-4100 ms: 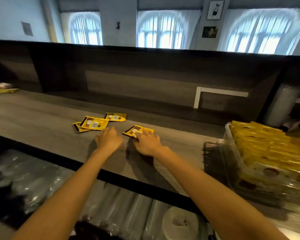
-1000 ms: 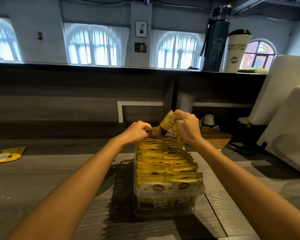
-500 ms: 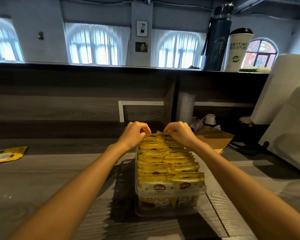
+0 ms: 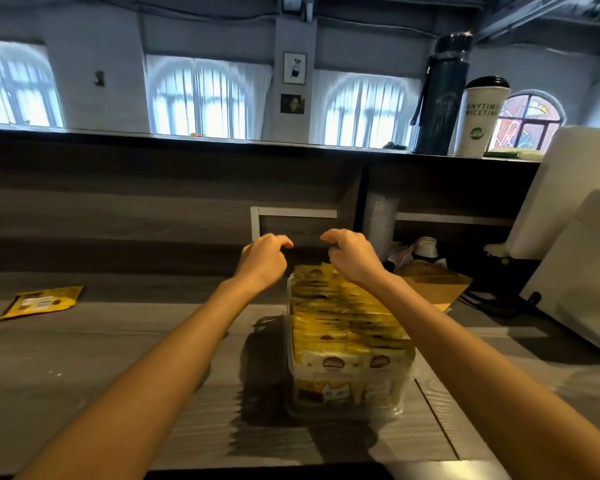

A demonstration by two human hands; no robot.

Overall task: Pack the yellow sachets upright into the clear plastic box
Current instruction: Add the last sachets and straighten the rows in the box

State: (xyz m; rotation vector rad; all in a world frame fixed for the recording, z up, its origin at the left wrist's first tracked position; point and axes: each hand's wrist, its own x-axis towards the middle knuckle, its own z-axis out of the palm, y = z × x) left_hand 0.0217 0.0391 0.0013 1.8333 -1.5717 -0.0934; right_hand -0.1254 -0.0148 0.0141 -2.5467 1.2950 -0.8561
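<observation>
Left hand (image 4: 264, 259) and right hand (image 4: 352, 258) are being held empty, fingers (image 4: 284, 242) loosely curled, over yellow sachets (image 4: 343, 320) standing in the clear plastic box (image 4: 343, 408); light, floppy, probably best pinched at top edges.

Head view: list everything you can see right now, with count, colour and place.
clear plastic box: one, clear, centre of the counter
yellow sachets: many, yellow, upright in rows in the box
loose sachets: two, yellow, flat on the counter, far left
flask: one, dark, upper ledge, right
cup: one, white with black lid, beside the flask
cardboard: one, brown, behind the box, right
counter: one, grey wood
hands: two, bare; left hand and right hand above the box's far end, fingers loosely curled, holding nothing
</observation>
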